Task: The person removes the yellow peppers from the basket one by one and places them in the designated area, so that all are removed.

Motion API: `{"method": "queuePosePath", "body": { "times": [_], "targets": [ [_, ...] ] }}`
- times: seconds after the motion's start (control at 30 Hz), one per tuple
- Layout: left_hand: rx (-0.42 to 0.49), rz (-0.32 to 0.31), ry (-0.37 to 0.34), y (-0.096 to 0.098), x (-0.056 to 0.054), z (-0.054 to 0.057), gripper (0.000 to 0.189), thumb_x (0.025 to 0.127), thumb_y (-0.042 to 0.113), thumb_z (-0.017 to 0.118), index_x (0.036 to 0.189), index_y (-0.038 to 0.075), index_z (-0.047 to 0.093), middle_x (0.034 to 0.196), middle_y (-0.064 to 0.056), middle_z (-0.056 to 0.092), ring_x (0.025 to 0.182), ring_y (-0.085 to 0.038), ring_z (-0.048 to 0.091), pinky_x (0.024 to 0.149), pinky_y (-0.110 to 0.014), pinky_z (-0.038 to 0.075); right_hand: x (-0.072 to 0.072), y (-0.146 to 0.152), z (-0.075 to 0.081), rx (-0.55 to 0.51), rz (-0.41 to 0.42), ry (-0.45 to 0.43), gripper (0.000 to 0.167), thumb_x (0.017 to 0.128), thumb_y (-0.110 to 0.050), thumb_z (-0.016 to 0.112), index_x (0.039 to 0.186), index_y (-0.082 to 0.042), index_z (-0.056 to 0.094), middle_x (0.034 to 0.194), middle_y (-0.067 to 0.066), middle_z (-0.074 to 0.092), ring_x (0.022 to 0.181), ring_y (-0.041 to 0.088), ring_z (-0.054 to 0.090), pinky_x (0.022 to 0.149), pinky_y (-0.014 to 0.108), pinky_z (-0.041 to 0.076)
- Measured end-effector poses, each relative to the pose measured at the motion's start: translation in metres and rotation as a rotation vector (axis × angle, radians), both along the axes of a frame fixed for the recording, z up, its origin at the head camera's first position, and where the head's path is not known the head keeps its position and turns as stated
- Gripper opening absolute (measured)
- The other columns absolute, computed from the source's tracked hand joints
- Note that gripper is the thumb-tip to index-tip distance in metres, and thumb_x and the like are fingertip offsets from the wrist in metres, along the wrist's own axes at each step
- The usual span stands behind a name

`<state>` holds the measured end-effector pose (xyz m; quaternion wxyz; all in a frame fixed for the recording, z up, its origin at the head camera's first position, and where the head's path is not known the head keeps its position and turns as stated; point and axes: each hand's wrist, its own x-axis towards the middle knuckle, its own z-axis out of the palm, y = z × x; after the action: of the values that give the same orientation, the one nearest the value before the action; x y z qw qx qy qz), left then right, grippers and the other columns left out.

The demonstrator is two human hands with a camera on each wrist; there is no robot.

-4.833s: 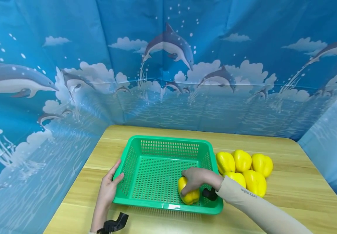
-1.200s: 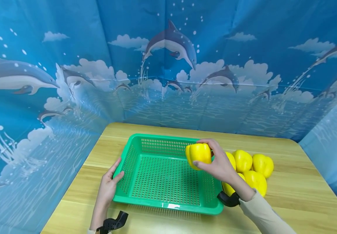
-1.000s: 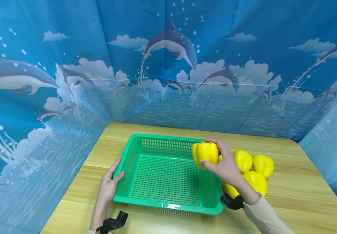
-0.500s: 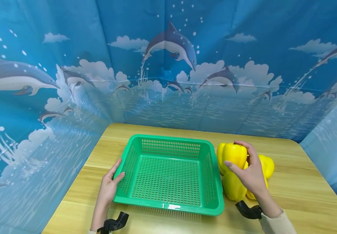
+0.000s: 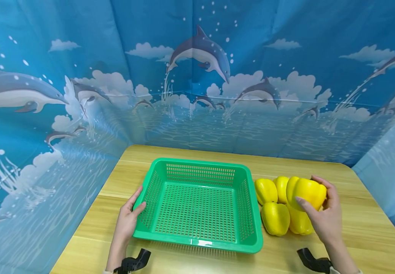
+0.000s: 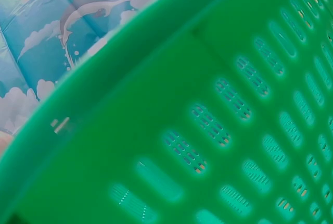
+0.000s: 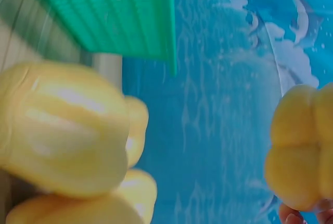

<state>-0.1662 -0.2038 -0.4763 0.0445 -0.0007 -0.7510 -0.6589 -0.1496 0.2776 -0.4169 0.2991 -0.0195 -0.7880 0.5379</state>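
Note:
My right hand [image 5: 327,213] holds a yellow bell pepper [image 5: 306,192] between thumb and fingers, at the right of the pepper group. The right wrist view shows this pepper [image 7: 296,146] at its right edge, fingertips [image 7: 291,216] below it. Several more yellow bell peppers [image 5: 275,219] sit close together on the table, partly covered by the held one. My left hand [image 5: 128,217] grips the left rim of a green plastic basket [image 5: 197,243], thumb over the rim. Nothing lies inside the basket. Its slotted wall [image 6: 130,104] fills most of the left wrist view.
The wooden table [image 5: 355,198] extends to the right of the peppers and in front of the basket. A blue dolphin-print curtain [image 5: 197,125] hangs behind the table and along both sides. The nearest peppers stand just right of the basket's right wall.
My right hand has lifted the bell pepper out of the basket's near right corner and carried it right, past the rim and over the other peppers. My left hand has stayed on the rim.

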Motion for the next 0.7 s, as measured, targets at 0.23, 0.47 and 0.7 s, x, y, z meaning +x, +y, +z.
{"method": "queuePosePath", "body": {
  "times": [0.23, 0.47, 0.7],
  "targets": [
    [0.005, -0.003, 0.001, -0.001, 0.0, -0.001, 0.053, 0.099, 0.006, 0.049, 0.149, 0.006, 0.03, 0.154, -0.007, 0.021, 0.142, -0.026, 0.008, 0.112, -0.049, 0.008, 0.008, 0.024, -0.01, -0.02, -0.141, -0.06, 0.064, 0.079, 0.012, 0.067, 0.136, -0.01, 0.047, 0.119, -0.007, 0.046, 0.093, 0.01, 0.046, 0.067, 0.008, 0.044],
    [0.009, -0.01, 0.0, -0.001, 0.0, -0.001, 0.053, 0.099, 0.006, 0.048, 0.149, 0.006, 0.03, 0.155, -0.007, 0.02, 0.142, -0.026, 0.007, 0.112, -0.05, 0.008, 0.016, 0.05, -0.022, 0.001, -0.28, -0.138, 0.064, 0.077, 0.005, 0.071, 0.135, -0.014, 0.051, 0.114, -0.014, 0.043, 0.089, 0.005, 0.041, 0.062, 0.01, 0.037],
    [0.008, -0.006, -0.006, -0.001, -0.001, -0.001, 0.053, 0.099, 0.007, 0.049, 0.149, 0.008, 0.03, 0.154, -0.004, 0.021, 0.142, -0.025, 0.008, 0.112, -0.049, 0.008, 0.024, 0.076, -0.038, 0.112, -0.301, -0.273, 0.064, 0.079, -0.006, 0.075, 0.137, -0.015, 0.049, 0.11, -0.021, 0.035, 0.089, -0.001, 0.034, 0.06, 0.009, 0.035]
  ]
}}
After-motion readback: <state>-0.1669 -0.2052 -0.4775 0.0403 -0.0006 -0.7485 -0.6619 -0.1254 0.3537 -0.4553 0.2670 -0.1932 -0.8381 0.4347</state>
